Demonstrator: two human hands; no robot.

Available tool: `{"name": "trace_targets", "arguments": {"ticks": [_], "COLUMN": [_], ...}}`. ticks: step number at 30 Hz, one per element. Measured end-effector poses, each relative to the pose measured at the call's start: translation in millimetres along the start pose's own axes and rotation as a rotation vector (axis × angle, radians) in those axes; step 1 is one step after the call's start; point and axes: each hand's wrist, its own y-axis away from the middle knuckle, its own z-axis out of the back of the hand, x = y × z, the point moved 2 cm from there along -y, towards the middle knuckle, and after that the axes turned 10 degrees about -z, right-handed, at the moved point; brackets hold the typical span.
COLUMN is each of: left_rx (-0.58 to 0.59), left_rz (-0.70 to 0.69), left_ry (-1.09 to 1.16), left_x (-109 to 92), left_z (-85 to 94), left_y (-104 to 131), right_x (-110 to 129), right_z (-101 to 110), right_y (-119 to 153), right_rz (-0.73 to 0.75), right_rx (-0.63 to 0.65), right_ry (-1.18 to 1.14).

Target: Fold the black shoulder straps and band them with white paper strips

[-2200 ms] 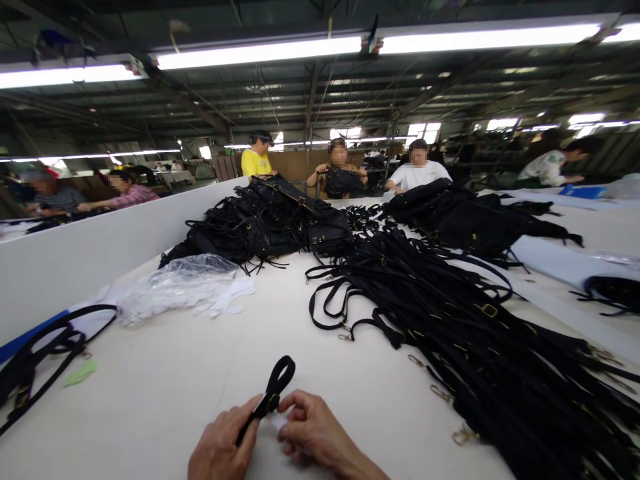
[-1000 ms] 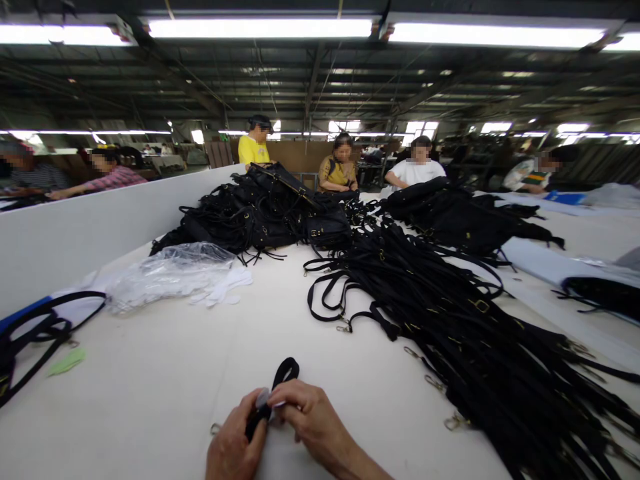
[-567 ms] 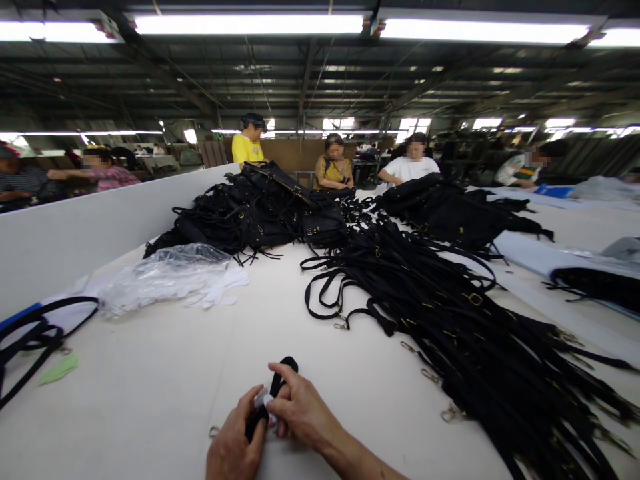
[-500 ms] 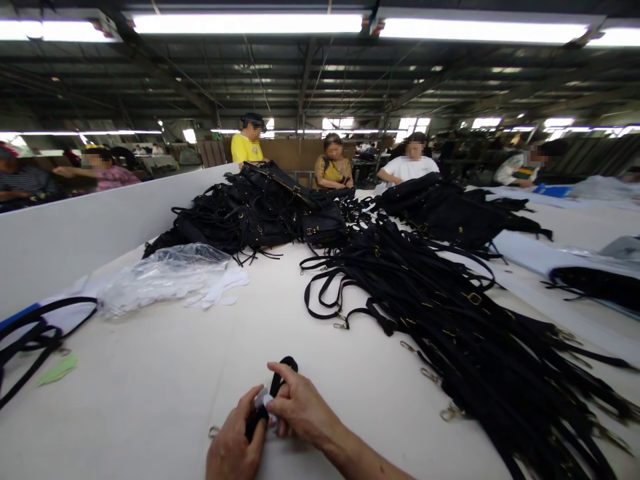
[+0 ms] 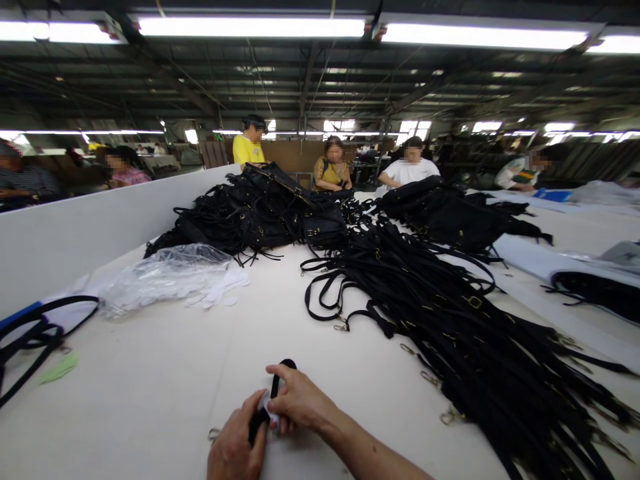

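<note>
Low in the view, my left hand (image 5: 237,440) is closed around a folded black strap (image 5: 257,423), thumb and fingers pinching its bundle. A metal clip (image 5: 213,434) pokes out at the left of that hand. My right hand (image 5: 299,402) presses against a small white paper strip (image 5: 265,402) wrapped on the strap, with the thumb and fingers gripping it. A loop of the strap sticks up beyond the right hand's fingertips. Parts of the strap and strip are hidden behind the fingers.
A long heap of black straps with metal clips (image 5: 450,320) covers the right side. Black bags (image 5: 270,207) are piled at the back. A clear plastic bag (image 5: 165,273) with white strips (image 5: 220,293) lies left, near a green piece (image 5: 59,368). Several people sit or stand beyond.
Both hands stay nearly in place; the right fingers have shifted slightly over the white strip, which sits closer against the strap. In the background, a person at the left has lowered an arm.
</note>
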Motion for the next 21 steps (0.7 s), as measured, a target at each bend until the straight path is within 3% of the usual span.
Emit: {"name": "trace_targets", "arguments": {"ticks": [8, 14, 21], "left_rx": [-0.021, 0.026, 0.026], "left_rz": [0.024, 0.081, 0.143], "left_ry": [0.051, 0.124, 0.193], "left_x": [2.1, -1.9, -5.0], "left_z": [0.1, 0.3, 0.9], "left_y": [-0.7, -1.9, -2.3], "right_x": [2.8, 8.8, 9.6], "right_z": [-4.0, -6.9, -6.4], "right_y": [-1.7, 1.1, 1.5], "right_rz": [0.013, 0.21, 0.246], "right_rx": [0.0, -0.113, -0.191], "right_ry": [-0.027, 0.333, 0.442]}}
